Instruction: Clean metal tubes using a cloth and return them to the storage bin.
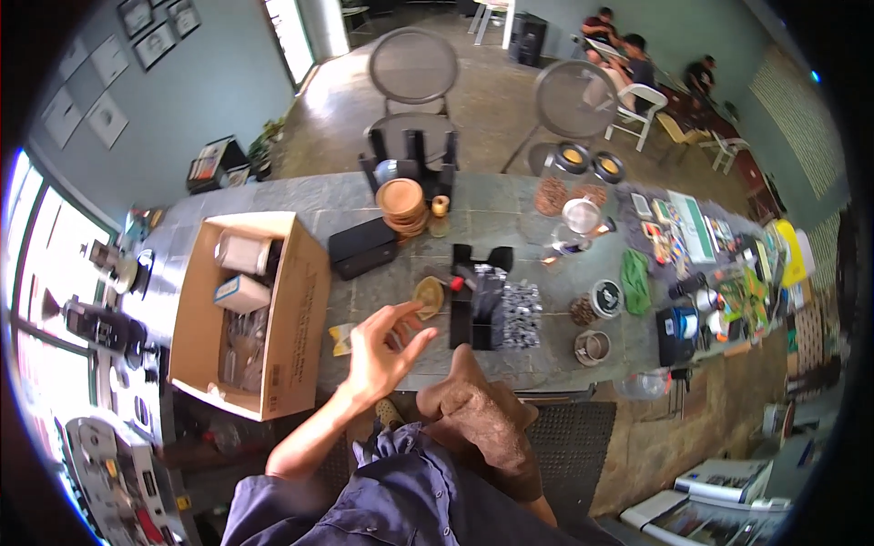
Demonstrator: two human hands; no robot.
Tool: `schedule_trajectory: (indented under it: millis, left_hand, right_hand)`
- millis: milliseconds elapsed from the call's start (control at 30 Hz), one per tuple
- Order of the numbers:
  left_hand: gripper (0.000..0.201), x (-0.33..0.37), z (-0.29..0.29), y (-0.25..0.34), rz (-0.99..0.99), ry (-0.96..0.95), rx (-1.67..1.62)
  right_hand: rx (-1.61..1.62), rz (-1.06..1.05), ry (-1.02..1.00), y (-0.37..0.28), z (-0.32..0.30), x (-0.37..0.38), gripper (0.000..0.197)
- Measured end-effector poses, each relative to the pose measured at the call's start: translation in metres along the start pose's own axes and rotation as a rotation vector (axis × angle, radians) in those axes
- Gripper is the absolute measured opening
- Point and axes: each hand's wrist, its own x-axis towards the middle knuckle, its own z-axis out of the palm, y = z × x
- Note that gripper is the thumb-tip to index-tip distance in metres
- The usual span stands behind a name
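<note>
My left hand (381, 350) is raised over the near edge of the grey stone counter (382, 369), its fingers apart and nothing in them. Just beyond its fingertips lies a small tan round dish (428, 297). A brown cloth (478, 417) wraps around my right hand, hiding the fingers; it hangs close in front of my body. Past the cloth stands a black open holder (462, 314) with dark and silvery packets (492, 300) in it. A small red-tipped item (457, 283) rests on its left side.
At left stands an open cardboard box (305, 318) with a white carton inside. Behind the dish are a black case (362, 247) and stacked wooden lids (401, 205). Jars (592, 348), a green cloth (635, 282) and bottles crowd the right side. People sit far back.
</note>
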Motion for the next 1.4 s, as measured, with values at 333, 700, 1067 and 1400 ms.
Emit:
schedule_trajectory:
  millis: [333, 700, 1067, 1400]
  left_hand:
    - [0.026, 0.0, -0.254, -0.121, -0.267, 0.082, 0.48]
    - [0.027, -0.037, -0.284, -0.294, -0.326, -0.848, 1.113]
    - [0.022, -0.028, -0.276, -0.277, -0.241, -0.803, 1.138]
    - [0.026, -0.045, -0.353, -0.206, -0.495, -0.894, 1.23]
  right_hand:
    - [-0.619, -0.575, 0.218, -0.053, 0.107, 0.012, 0.015]
    - [-0.718, -0.749, 0.547, -0.123, 0.16, 0.003, 0.02]
    - [-0.806, -0.843, 0.425, -0.133, 0.182, -0.008, 0.014]
    - [-1.153, -0.908, 0.364, -0.116, 0.19, -0.008, 0.008]
